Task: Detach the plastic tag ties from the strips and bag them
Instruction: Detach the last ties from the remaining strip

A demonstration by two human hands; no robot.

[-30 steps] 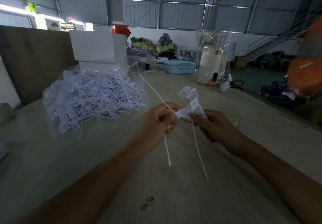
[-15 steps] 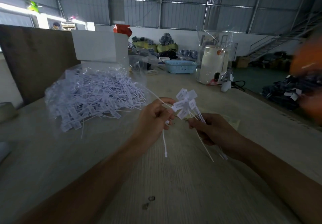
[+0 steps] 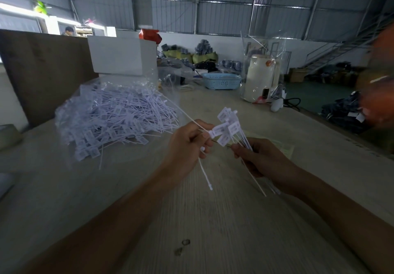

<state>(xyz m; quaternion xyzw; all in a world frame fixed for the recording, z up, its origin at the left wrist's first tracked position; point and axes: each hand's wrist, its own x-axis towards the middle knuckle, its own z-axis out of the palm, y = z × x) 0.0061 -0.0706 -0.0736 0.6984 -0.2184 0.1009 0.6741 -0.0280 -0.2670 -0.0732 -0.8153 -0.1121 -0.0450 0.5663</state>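
Fingers [image 3: 204, 131] of the left hand [image 3: 187, 146] pinch one tag tie [image 3: 215, 132], its tail hanging below; the right hand [image 3: 264, 158] grips a bunch of ties [image 3: 231, 127] just beside it. Past the left fingers, a clear bag [image 3: 110, 120] of ties lies on the bench [image 3: 213, 220]

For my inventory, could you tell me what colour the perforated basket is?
Light blue basket, seen in the head view.
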